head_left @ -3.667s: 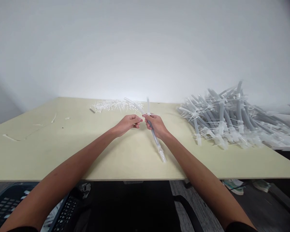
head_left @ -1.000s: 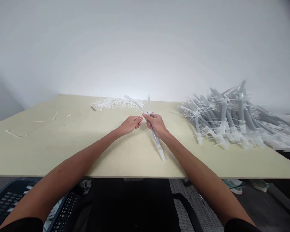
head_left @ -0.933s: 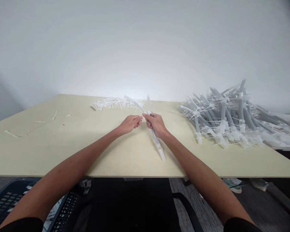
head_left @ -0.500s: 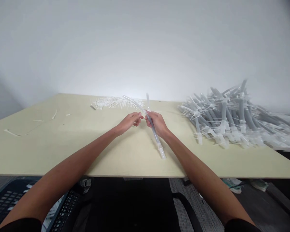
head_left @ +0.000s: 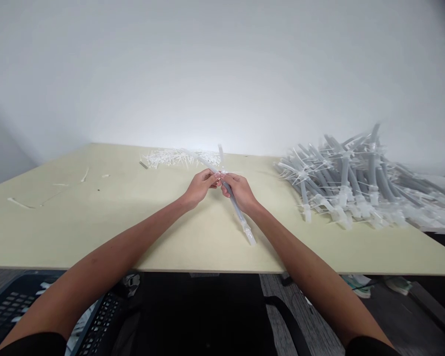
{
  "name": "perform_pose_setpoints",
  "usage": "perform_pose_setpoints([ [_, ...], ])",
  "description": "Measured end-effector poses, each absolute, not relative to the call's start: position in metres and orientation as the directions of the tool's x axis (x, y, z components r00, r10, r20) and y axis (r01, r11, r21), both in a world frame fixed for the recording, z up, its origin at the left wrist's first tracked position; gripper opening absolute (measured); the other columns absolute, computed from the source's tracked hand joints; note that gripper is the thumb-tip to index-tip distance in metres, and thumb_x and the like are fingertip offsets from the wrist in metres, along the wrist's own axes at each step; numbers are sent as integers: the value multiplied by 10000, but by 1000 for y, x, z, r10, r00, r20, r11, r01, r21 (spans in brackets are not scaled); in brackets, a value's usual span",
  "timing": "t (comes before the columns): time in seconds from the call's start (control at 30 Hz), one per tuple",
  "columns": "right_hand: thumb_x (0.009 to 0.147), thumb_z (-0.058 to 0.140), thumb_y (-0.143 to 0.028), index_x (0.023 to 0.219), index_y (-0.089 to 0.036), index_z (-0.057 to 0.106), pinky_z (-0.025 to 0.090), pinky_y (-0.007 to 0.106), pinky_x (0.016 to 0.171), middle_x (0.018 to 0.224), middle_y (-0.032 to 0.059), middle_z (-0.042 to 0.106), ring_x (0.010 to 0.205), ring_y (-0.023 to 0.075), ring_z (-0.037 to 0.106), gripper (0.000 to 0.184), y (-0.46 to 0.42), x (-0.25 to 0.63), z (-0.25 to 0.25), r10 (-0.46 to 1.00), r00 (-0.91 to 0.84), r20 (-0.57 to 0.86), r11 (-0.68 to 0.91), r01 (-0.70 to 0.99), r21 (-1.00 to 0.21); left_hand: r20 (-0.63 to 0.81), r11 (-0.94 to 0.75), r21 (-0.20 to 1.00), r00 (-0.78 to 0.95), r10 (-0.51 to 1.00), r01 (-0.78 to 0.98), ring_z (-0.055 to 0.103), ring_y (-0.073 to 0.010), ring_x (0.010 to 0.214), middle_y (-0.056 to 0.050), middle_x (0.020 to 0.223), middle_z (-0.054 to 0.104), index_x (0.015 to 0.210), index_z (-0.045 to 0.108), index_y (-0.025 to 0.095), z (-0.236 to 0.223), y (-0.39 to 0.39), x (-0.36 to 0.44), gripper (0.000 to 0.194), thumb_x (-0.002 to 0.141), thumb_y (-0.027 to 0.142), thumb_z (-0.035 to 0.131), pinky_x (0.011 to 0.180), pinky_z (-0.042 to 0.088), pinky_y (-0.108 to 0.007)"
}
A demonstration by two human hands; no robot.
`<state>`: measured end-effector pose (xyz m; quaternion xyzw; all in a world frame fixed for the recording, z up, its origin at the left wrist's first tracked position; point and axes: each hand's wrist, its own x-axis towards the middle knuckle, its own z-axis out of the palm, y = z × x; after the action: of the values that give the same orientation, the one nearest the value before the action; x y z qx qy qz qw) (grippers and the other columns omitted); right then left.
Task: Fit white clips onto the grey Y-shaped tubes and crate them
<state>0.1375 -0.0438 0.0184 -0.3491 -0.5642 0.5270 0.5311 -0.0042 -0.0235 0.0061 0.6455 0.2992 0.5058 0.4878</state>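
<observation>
My right hand [head_left: 241, 193] grips a translucent grey plastic tube [head_left: 237, 207], whose white connector end [head_left: 249, 236] points towards me above the table. My left hand [head_left: 200, 188] pinches the tube's forked junction [head_left: 221, 174] with its fingertips, touching my right hand. Two thin branches rise from the junction, one upright [head_left: 220, 154] and one leaning to the far left [head_left: 203, 161]. The fingers hide part of the junction.
A pale yellow table [head_left: 59, 232] holds a large heap of similar tube assemblies [head_left: 348, 183] at right and small white plastic pieces [head_left: 180, 158] at the back. Pale strips [head_left: 22, 203] lie at left. A black perforated crate [head_left: 11, 309] sits below the front edge.
My left hand has moved right and closed on the junction next to my right hand. The tube's branches have turned slightly to the left.
</observation>
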Motion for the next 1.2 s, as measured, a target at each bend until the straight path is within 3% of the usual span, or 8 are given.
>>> perform_pose_setpoints([
  [0.23,746,614,-418,642,-145,577,267,215,408,561,-2,490,441,55,354,295,-42,137,18,956,-235,176,107,-278,-955,412,-421,907,253,875,-20,523,-126,732,-15,760,554,785,528,165,7,-21,-4,328,778,492,547,759,447,-291],
  [0.33,735,625,-388,669,-146,571,280,210,410,600,0,504,461,57,364,256,-41,138,20,957,-244,155,64,-345,-936,326,-316,945,354,877,-88,523,-130,696,-34,759,548,797,534,155,5,-21,-8,390,810,541,476,717,454,-298],
  [0.47,737,609,-400,802,-154,598,263,201,395,617,-12,493,467,59,352,254,-40,141,23,964,-238,119,22,-372,-928,234,-242,969,489,840,-49,497,-137,614,-19,605,482,692,534,154,3,-21,-14,470,839,575,385,679,430,-301],
  [0.57,724,620,-442,831,-149,605,245,202,384,591,-23,476,442,52,327,312,-40,142,23,970,-219,108,32,-323,-946,284,-331,943,438,853,32,457,-126,562,5,543,434,623,510,170,4,-22,-16,449,840,547,396,625,392,-275],
  [0.77,709,636,-458,711,-144,606,249,216,371,563,-6,499,422,61,360,315,-32,143,10,973,-118,198,181,-141,-973,338,-457,802,338,878,385,422,-114,481,14,493,461,562,507,177,5,-25,-13,441,843,491,377,487,287,-246],
  [1.03,726,607,-455,480,-169,537,282,214,401,508,-3,487,413,75,411,384,-24,143,-2,927,-35,373,369,247,-896,332,-438,805,310,891,399,425,-109,460,11,510,488,550,494,179,-1,-28,-5,424,839,463,368,467,281,-243],
  [1.2,749,585,-478,472,-169,527,306,214,423,505,-2,493,428,77,420,419,-26,143,-1,918,-32,394,381,341,-860,323,-440,797,323,889,413,438,-113,471,7,520,498,550,499,178,-1,-26,-6,437,840,477,369,481,292,-247],
])
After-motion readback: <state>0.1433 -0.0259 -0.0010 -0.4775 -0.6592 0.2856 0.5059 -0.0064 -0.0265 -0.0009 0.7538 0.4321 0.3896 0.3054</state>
